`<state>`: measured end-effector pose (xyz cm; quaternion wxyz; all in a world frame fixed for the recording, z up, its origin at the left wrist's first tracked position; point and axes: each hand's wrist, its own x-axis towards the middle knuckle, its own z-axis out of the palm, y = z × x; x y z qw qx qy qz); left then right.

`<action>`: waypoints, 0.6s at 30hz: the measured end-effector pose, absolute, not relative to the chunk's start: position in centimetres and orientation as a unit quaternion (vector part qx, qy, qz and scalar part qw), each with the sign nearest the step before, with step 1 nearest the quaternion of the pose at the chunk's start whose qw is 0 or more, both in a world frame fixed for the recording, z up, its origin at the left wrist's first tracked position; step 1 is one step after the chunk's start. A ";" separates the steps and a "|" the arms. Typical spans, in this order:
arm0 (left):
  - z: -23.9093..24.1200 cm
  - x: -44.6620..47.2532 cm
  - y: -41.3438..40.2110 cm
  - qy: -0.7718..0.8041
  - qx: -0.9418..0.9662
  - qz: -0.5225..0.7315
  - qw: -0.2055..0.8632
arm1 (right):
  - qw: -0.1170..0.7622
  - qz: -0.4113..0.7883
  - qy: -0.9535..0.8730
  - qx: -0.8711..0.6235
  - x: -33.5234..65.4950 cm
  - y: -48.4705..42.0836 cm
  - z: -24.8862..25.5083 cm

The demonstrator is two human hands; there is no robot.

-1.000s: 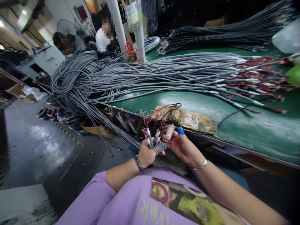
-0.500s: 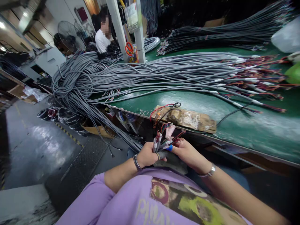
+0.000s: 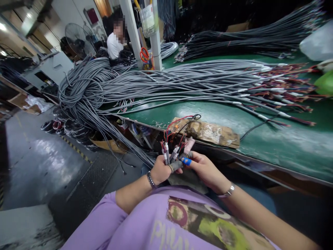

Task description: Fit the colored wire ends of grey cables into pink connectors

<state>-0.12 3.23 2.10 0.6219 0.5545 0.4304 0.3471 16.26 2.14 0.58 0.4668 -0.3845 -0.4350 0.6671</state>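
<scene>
My left hand (image 3: 161, 171) is closed around several grey cables (image 3: 167, 152), whose ends stand up with white wraps and thin coloured wires fanning out. A grey cover sits on one of its fingers. Just to the right, my right hand (image 3: 201, 167) is closed in a pinch beside these ends, with blue tape (image 3: 186, 160) on the thumb and a dark cover on a finger. What lies between its fingertips, if anything, is hidden. A pink piece (image 3: 189, 144) shows above that hand; I cannot tell whether it is worn on a finger.
A worn wooden block (image 3: 215, 133) with wires lies on the edge of the green table (image 3: 293, 146). Behind it stretches a large bundle of grey cables (image 3: 182, 80), hanging down at left. Black cables (image 3: 241, 41) lie further back. A person (image 3: 114, 43) sits beyond the post (image 3: 156, 52).
The cable ends in my left hand have shifted left and stand more spread. My right hand has come slightly away from them, its blue-taped thumb turned more into view.
</scene>
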 end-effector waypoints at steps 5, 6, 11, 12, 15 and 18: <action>2.1 -0.3 2.9 0.428 0.562 0.340 0.620 | 0.440 0.656 -0.486 -0.374 15.9 2.3 1.3; 2.0 -0.4 2.9 0.434 0.558 0.349 0.615 | 0.442 0.648 -0.488 -0.384 15.9 2.3 1.3; 2.0 -0.2 2.9 0.466 0.513 0.403 0.598 | 0.450 0.622 -0.461 -0.444 16.1 2.3 0.9; 2.0 -0.2 2.9 0.466 0.510 0.407 0.597 | 0.452 0.626 -0.452 -0.447 16.1 2.3 0.8; 1.9 -0.1 3.0 0.463 0.511 0.407 0.599 | 0.457 0.647 -0.423 -0.440 16.2 2.3 0.5; 1.6 -0.2 3.1 0.464 0.498 0.415 0.604 | 0.468 0.690 -0.366 -0.412 16.7 2.3 -0.1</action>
